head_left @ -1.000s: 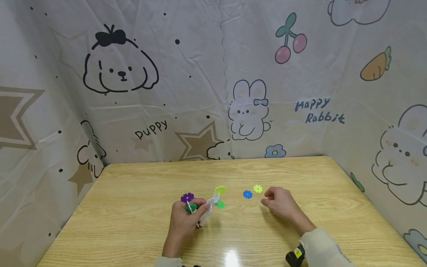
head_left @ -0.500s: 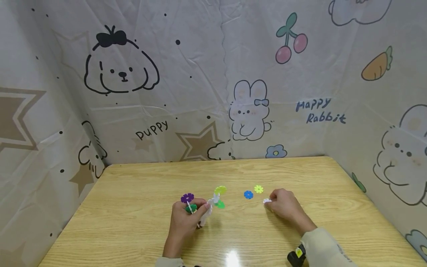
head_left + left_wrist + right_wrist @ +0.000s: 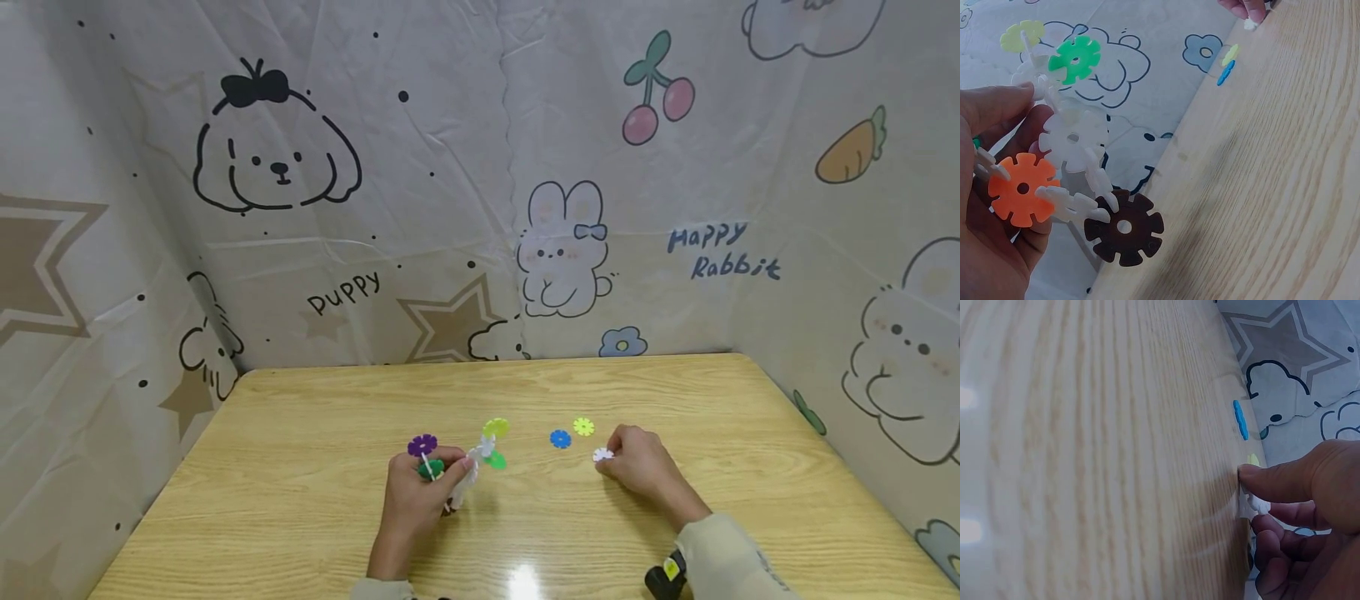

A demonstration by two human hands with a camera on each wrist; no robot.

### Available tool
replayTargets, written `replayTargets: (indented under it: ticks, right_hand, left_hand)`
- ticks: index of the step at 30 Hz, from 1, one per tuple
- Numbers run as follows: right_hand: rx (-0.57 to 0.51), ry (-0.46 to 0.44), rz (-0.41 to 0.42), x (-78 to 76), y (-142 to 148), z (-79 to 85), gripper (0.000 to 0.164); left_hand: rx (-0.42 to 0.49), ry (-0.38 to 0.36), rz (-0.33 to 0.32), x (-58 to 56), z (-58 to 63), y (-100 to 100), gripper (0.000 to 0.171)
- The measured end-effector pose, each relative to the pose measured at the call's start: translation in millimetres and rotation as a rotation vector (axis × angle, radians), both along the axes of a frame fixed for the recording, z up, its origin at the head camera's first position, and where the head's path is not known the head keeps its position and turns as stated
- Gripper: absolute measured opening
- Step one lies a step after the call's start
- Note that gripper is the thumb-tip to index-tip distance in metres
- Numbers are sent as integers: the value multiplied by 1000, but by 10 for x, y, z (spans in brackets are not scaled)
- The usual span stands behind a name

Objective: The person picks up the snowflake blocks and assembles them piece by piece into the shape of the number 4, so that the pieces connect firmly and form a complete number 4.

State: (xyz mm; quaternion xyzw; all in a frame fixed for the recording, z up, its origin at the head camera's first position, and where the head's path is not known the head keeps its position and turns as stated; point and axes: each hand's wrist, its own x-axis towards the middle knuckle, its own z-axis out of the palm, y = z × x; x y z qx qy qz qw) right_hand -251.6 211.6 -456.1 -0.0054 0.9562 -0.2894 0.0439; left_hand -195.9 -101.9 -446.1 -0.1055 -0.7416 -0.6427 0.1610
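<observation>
My left hand (image 3: 411, 504) grips a linked chain of notched plastic building discs (image 3: 1072, 139), held up above the table. In the left wrist view, an orange disc (image 3: 1023, 189), a brown disc (image 3: 1124, 227) and a green disc (image 3: 1075, 60) join through white ones. A purple disc (image 3: 422, 444) sticks up at the chain's left end in the head view. Over to the right, my right hand (image 3: 645, 463) pinches a loose white disc (image 3: 602, 455) between thumb and fingers, low over the tabletop. The left palm and fingers hide part of the chain.
A blue disc (image 3: 560, 438) and a yellow disc (image 3: 583, 427) lie on the wooden table (image 3: 322, 433), just beyond the right hand. Behind the table's far edge hangs a printed cloth (image 3: 442, 233), which also runs along both sides.
The right hand has drawn slightly right and toward me, and the white disc now shows at its fingertips, unseen a second ago. The left hand keeps its grip on the chain.
</observation>
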Motion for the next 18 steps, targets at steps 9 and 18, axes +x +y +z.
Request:
replayTargets:
  ticks: [9, 18]
  right_hand:
    - [-43, 25, 25, 17, 4, 14, 22]
    - [-80, 0, 71, 39, -7, 42, 12]
  left_hand:
    - [-17, -12, 6, 35, 65, 14, 8]
    - [-13, 49, -30, -33, -72, -34, 6]
